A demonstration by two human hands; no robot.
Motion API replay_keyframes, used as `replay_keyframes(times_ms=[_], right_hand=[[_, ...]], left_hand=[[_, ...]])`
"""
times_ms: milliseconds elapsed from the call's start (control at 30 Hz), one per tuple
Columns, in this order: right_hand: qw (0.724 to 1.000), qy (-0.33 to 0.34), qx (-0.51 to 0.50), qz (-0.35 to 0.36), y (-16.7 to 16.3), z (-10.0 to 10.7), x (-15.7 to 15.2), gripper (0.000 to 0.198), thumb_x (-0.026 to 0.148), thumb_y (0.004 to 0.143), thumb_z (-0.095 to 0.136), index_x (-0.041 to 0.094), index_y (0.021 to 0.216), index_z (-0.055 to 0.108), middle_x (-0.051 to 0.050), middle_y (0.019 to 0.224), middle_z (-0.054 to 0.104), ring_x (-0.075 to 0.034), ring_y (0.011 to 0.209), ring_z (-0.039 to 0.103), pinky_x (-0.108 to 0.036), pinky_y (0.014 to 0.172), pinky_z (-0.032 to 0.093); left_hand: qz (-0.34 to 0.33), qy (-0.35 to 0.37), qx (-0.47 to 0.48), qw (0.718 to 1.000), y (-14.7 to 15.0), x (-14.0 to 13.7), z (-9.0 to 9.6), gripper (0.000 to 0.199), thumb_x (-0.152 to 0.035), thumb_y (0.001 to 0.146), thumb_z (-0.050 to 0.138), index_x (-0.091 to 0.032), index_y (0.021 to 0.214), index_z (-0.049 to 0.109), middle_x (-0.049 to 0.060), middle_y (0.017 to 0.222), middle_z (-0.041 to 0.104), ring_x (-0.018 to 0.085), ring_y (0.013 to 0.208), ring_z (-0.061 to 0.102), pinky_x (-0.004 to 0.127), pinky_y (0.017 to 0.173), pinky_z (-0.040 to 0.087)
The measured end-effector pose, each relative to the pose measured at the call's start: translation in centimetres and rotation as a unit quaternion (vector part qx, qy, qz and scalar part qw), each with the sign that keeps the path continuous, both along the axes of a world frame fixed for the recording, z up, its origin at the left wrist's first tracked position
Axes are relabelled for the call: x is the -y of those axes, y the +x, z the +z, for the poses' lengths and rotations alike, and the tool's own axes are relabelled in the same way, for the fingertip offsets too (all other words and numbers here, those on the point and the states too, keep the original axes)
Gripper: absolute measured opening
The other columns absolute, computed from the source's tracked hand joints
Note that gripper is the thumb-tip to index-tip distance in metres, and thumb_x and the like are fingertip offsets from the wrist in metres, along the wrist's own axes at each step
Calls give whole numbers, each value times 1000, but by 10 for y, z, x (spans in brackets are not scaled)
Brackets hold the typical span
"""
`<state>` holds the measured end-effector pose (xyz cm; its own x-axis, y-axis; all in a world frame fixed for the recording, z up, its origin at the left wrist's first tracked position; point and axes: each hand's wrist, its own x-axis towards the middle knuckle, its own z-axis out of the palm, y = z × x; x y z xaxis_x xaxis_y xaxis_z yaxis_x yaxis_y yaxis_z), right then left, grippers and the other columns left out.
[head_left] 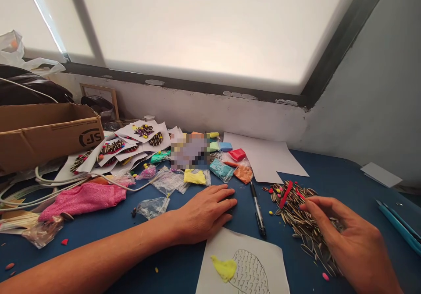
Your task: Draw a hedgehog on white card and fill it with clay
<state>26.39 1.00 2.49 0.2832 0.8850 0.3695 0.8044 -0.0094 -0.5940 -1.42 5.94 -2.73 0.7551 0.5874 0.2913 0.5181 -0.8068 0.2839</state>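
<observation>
- Two bare hands show in the head view, over a blue table.
- Left hand: lies palm down, fingers long and slightly parted, with nothing seen in its grip; it is at the far left corner of the sheet, perhaps touching it.
- Right hand: thumb and forefinger make a narrow pinch over the seeds, near a red strip; whether the tips meet or hold anything, I cannot tell.
- The seeds lie heaped right of the pen; the sheet is near, left of them, its scalloped drawing beside yellow clay.
- A sweep of the right wrist could likely scatter the loose seeds; a shift of the left hand could skew the sheet or smear the clay, if soft.
- Containers: a yellow packet, blue packet and orange packet hold coloured stuff, probably clay; the clear bag's contents are unclear, and the carton at far left hides its inside.
</observation>
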Motion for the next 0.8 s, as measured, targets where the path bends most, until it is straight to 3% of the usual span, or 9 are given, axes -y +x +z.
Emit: replay_keyframes(times_ms=[133,200,400,533,667,800], right_hand=[[990,17,96,102,0,-13,-8,39,49,86,48,27,106,73,-3,104,76,-25,94,71,-39,78,57],[979,34,157,129,2,-17,-9,40,45,91,43,26,112,71,-3,104,76,-25,94,71,-41,77,57],[957,102,226,153,2,-18,-5,37,46,94,42,26,87,72,-4,79,73,-22,72,68,-38,64,55],[938,79,260,217,-9,-28,-3,29,40,94,46,26,78,66,-2,75,68,-19,70,63,-34,64,53],[924,78,296,228,-15,-40,-4,24,28,93,46,22,97,69,-5,91,70,-21,84,63,-37,76,53],[924,111,315,187,-4,-41,-6,37,25,95,39,15,121,64,-11,116,68,-25,107,59,-45,94,47]], left_hand=[[0,3,0,1000,0,0,0,39,-29,96,44,-11,128,57,15,142,50,32,133,44,47,111,39],[0,8,3,1000,0,0,-1,39,-29,96,44,-11,128,58,15,141,50,32,133,45,47,111,39],[-3,15,10,1000,0,0,0,38,-28,95,46,-11,126,58,16,140,51,32,132,46,47,109,41],[-4,15,10,1000,1,0,0,38,-29,95,46,-10,126,58,16,139,52,32,132,46,46,110,40],[0,17,6,1000,1,0,-1,38,-28,95,46,-11,126,58,16,140,51,32,132,46,46,110,40],[2,13,2,1000,1,1,0,38,-28,96,44,-12,127,57,16,140,51,32,133,45,48,109,41]])
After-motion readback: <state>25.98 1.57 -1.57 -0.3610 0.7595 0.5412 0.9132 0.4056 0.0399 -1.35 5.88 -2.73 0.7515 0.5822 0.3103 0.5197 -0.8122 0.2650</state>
